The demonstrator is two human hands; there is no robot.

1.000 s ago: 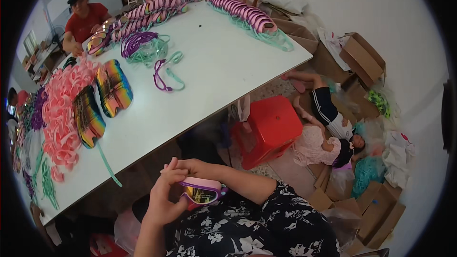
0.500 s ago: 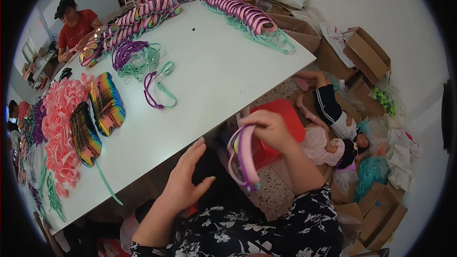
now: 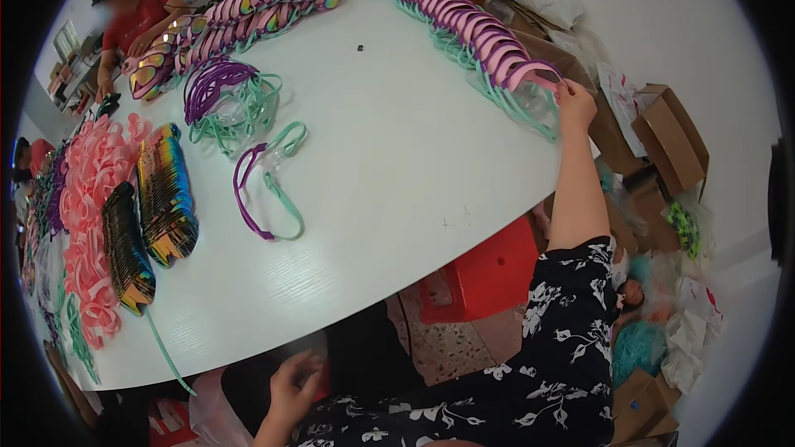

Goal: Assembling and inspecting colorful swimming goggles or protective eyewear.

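Observation:
My right hand (image 3: 575, 106) reaches out to the table's right side, fingertips pinched on the edge of pink-and-purple swim goggles (image 3: 530, 70). They sit at the near end of a long row of matching goggles (image 3: 464, 21), whose mint straps hang along the left side. My left hand (image 3: 296, 382) is low over my lap below the table edge, fingers loosely bent and apart, with nothing in it. A single purple-and-mint strap (image 3: 281, 199) lies on the white table (image 3: 364, 165), left of the middle. Behind it is a bundle of such straps (image 3: 219, 95).
Two stacks of mirrored lens pieces (image 3: 166, 199) and a heap of pink rubber pieces (image 3: 87, 223) cover the left side. More goggles (image 3: 265, 21) line the far edge by a person in red (image 3: 145, 16). A red stool (image 3: 484, 273) and cardboard boxes (image 3: 671, 136) stand right.
My right hand has carried the goggles from over my lap to the near end of the row. My left hand has dropped lower, and the view has shifted.

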